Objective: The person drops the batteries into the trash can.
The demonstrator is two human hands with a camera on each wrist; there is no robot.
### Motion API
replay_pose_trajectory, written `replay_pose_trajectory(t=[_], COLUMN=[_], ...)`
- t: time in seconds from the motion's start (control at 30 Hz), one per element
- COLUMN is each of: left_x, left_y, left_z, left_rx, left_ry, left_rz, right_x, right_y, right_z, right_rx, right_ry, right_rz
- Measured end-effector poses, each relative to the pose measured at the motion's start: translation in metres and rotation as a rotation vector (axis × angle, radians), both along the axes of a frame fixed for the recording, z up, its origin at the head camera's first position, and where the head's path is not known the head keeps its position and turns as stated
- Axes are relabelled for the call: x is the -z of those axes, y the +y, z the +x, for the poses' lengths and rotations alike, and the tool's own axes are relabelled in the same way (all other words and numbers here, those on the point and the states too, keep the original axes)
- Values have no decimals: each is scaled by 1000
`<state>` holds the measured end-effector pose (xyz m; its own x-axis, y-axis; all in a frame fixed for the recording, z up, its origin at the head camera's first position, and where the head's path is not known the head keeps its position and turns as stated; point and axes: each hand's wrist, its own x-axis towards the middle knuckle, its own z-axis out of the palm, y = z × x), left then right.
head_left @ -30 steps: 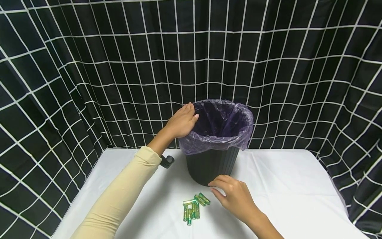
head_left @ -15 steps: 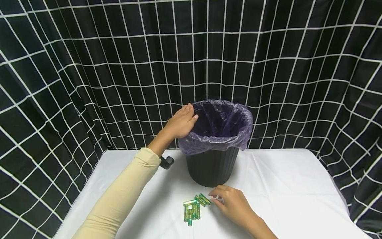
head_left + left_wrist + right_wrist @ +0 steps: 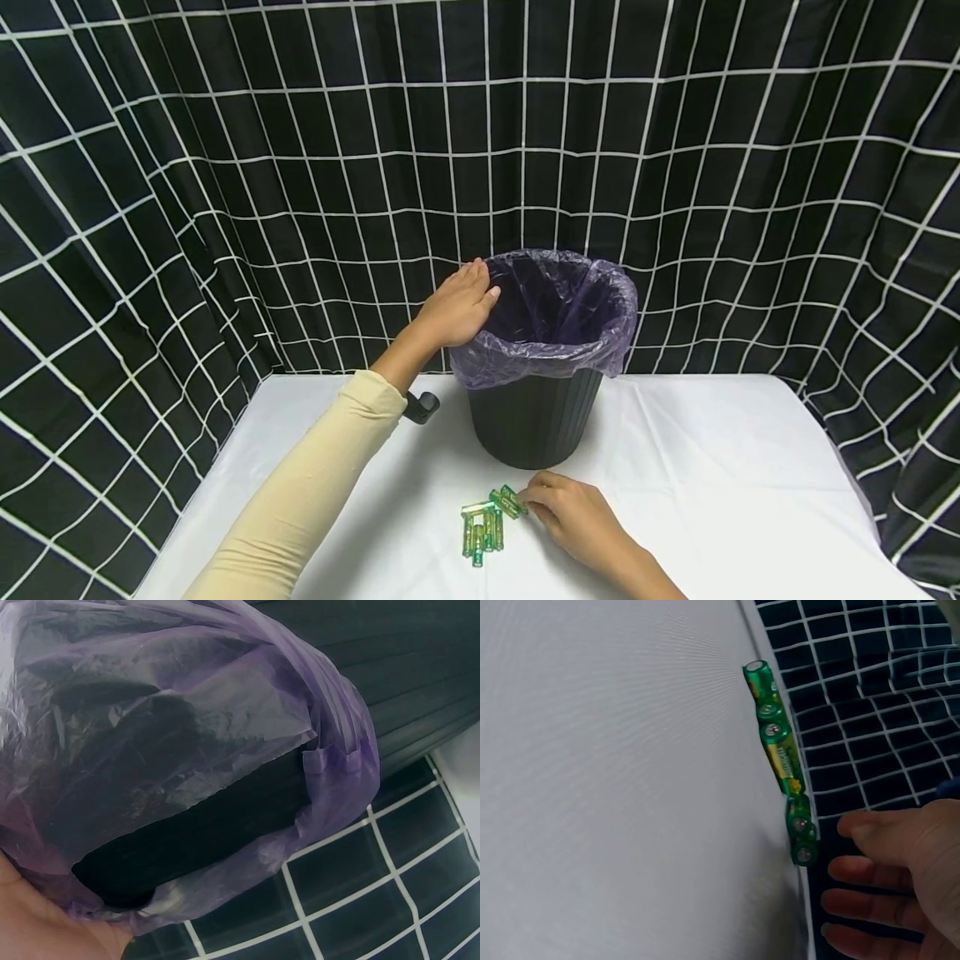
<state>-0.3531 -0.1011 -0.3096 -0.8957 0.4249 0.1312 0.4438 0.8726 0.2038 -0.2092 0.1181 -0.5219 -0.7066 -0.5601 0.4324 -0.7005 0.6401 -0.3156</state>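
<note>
Fingers extended, my left hand (image 3: pixel 457 307) rests on the left rim of a black trash bin (image 3: pixel 528 421). A purple plastic bag (image 3: pixel 540 362) lines the bin and folds down over its rim. Low in front of the bin, my right hand (image 3: pixel 572 515) has its fingertips right at the near end of two angled green batteries (image 3: pixel 507 502). The other green-and-gold batteries (image 3: pixel 489 529) lie grouped beside that pair on the white cloth. In the right wrist view, thumb and index are close together, with the batteries (image 3: pixel 784 761) beyond the fingertips.
White cloth (image 3: pixel 705 467) covers the table. A black, white-gridded curtain (image 3: pixel 562 125) stands behind and on both sides. Under the left wrist, a small black curved piece (image 3: pixel 423 407) sticks out from the sleeve.
My right hand has come down and left from the bin's base to the end of the paired batteries. The left hand stays on the bin's rim.
</note>
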Motion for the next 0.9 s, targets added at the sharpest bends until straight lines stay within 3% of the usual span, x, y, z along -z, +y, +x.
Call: replay_pose_trajectory(t=[0.33, 0.9], left_x=[-1, 0], left_y=[1, 1], left_z=[0, 2], left_rx=[5, -5], left_ry=[3, -12], left_rz=[-1, 22], right_x=[4, 5], right_y=[0, 0], right_z=[2, 3], right_rx=[-10, -2], right_ry=[-8, -49], right_rz=[74, 79])
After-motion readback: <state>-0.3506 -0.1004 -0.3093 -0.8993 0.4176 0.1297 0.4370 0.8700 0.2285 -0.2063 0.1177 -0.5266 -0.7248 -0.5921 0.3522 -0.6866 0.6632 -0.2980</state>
